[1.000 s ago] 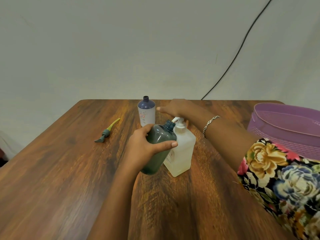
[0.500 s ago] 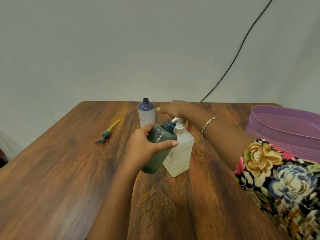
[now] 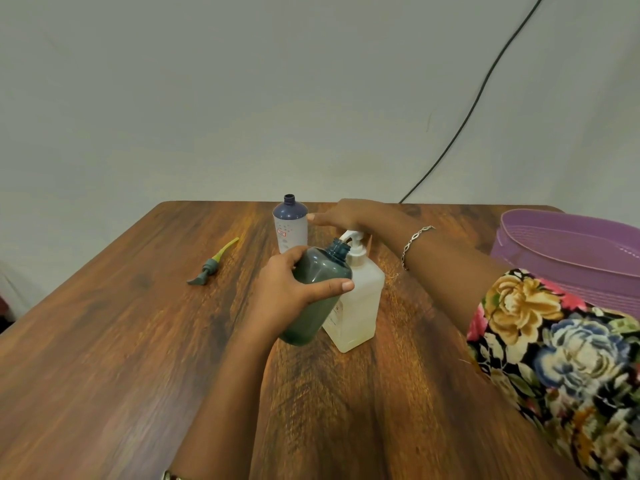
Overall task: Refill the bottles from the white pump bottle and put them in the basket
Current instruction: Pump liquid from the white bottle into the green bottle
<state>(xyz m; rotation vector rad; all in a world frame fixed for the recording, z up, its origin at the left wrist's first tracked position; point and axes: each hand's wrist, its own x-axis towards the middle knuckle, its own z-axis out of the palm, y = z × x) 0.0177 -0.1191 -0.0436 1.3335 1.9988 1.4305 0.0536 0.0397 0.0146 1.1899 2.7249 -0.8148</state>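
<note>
The left hand (image 3: 289, 289), fingers and thumb curled round the dark green plastic bottle (image 3: 320, 268), held it tilted just left of the square white plastic pump bottle (image 3: 360, 306), open neck under the spout, with the right hand (image 3: 346, 216) pressing straight-fingered on the pump head.

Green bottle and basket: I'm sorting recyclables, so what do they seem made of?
Green bottle: likely translucent plastic, smooth and glossy; its dark walls let light through. Basket: probably moulded plastic, matte purple, with fine slotted perforations in its wall.
</note>
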